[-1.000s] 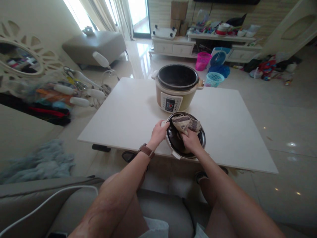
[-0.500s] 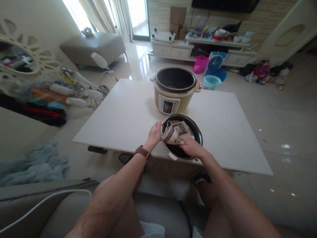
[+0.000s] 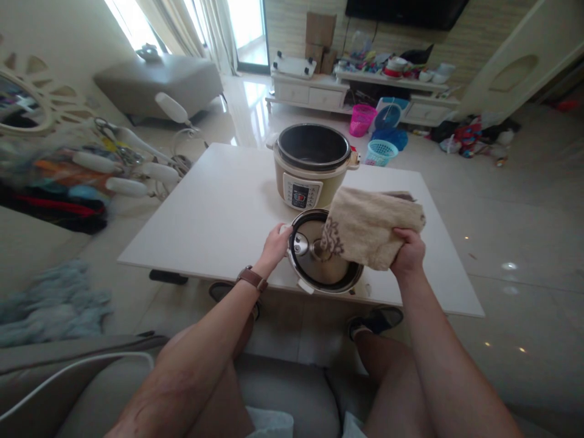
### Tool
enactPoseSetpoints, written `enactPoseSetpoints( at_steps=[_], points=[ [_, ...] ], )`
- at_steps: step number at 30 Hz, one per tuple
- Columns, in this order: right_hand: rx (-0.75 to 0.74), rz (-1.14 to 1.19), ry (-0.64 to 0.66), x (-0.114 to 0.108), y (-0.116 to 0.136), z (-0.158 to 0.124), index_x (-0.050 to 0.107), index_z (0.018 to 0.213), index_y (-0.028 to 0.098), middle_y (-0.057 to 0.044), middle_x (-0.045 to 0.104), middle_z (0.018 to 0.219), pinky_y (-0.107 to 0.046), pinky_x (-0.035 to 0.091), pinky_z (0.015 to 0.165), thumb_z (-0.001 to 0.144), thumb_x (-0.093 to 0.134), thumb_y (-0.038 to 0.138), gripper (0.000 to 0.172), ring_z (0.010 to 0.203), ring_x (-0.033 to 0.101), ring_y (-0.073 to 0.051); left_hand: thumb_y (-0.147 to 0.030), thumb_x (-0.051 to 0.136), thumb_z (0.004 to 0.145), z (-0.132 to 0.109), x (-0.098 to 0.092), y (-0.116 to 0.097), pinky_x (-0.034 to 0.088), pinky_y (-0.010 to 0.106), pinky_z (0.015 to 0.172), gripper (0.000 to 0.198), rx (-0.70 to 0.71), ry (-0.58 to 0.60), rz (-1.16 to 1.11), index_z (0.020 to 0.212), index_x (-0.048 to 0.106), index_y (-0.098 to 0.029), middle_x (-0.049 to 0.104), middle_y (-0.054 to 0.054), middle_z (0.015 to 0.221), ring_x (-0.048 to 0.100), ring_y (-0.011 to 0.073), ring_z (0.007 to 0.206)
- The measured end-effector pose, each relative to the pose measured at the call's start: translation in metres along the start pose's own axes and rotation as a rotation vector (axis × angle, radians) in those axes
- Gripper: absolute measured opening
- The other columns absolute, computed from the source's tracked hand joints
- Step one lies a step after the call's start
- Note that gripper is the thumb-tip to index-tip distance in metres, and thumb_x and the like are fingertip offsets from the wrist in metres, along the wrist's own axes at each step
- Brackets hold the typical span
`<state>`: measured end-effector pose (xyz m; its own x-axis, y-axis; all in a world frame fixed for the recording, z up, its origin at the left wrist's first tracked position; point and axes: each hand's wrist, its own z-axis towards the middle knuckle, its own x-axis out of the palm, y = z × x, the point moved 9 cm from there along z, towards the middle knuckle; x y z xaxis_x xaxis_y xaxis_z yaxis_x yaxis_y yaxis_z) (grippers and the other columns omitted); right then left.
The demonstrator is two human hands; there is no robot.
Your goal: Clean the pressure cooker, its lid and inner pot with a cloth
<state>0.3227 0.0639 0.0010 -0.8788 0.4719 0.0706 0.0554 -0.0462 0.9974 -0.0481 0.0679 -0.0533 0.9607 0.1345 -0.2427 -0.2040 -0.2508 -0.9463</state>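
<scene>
An upturned cooker lid (image 3: pixel 314 258) with a shiny metal inside lies at the near edge of the white table (image 3: pixel 219 213). My left hand (image 3: pixel 274 243) grips the lid's left rim. My right hand (image 3: pixel 408 249) holds a beige towel (image 3: pixel 369 225) lifted above the lid's right side, the cloth hanging open. Behind the lid stands the open beige pressure cooker (image 3: pixel 310 164) with its dark inner pot showing.
Pink and blue baskets (image 3: pixel 381 152) sit on the floor beyond the table, before a cluttered white cabinet (image 3: pixel 319 94). Cables and white handles (image 3: pixel 137 170) lie left of the table. A blue mop head (image 3: pixel 50 301) is on the floor near the grey sofa.
My right hand has lifted the towel out of the lid and swung it up and right, unfolded. The left hand has stayed on the lid's rim.
</scene>
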Motion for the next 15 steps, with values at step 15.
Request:
enactPoseSetpoints(
  at_steps=[15],
  points=[
    [-0.189,-0.595,0.222,0.071,-0.022,-0.033,0.071,0.129,0.016,-0.015,0.076,0.134,-0.046,0.048,0.118,0.092,0.053,0.043,0.049,0.131,0.067,-0.031,-0.037,0.061,0.086,-0.004,0.002,-0.004,0.050,0.033,0.089,0.024,0.043,0.007,0.045,0.101,0.072,-0.021,0.077,0.005,0.098,0.068,0.0227,0.093]
  ],
)
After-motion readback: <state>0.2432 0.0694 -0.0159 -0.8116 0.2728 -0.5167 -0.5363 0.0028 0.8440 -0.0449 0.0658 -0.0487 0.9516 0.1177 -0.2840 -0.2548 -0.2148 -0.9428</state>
